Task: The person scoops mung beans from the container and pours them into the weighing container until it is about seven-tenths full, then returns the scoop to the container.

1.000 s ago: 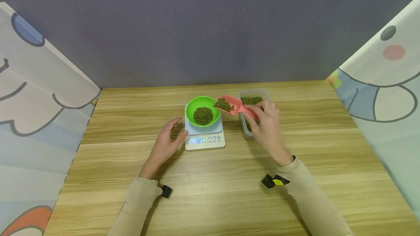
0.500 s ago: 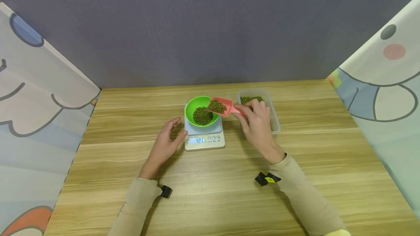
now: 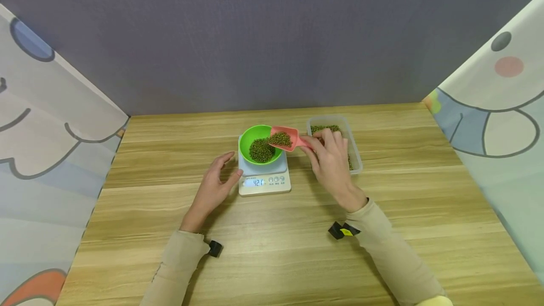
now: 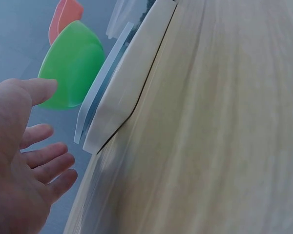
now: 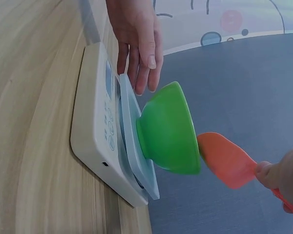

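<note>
From above, the head view faces down to the bench (image 3: pixel 272 254); wrist views, low and nearer, look sideways, sharing the green bowl (image 5: pixel 168 129).

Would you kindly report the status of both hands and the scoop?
Right hand gripping scoop, beans aboard, tip at rim of bowl. Left hand beside scale, holding nothing. No obstruction seen between scoop and bowl.

In the head view, the right hand (image 3: pixel 333 166) partly hides the clear tub (image 3: pixel 355 154)
</note>
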{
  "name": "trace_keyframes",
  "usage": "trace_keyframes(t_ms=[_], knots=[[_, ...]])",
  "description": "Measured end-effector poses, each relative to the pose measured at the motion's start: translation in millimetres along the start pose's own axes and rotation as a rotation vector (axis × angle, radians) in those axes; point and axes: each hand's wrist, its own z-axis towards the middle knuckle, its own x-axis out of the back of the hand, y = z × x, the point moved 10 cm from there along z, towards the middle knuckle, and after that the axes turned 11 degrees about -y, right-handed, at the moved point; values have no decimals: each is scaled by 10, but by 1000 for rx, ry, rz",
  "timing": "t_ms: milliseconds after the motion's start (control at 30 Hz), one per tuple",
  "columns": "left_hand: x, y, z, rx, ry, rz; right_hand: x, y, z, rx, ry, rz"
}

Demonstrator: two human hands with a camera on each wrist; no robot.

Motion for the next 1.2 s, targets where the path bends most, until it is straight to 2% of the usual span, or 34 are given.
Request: trace_keyframes(t_ms=[533,700,1033,1200], knots=[[2,11,-1,-1,-1,4,-39,-63,-10,58,2,-79],[-2,10,-3,0,-2,4,-30,-118,-12,102,33,-104],[-6,19,-10,-6,-2,-1,-33,-232,-58,182,89,-256],[2,32,-14,-7,0,-7,-3,-265,-91,217,129,-288]])
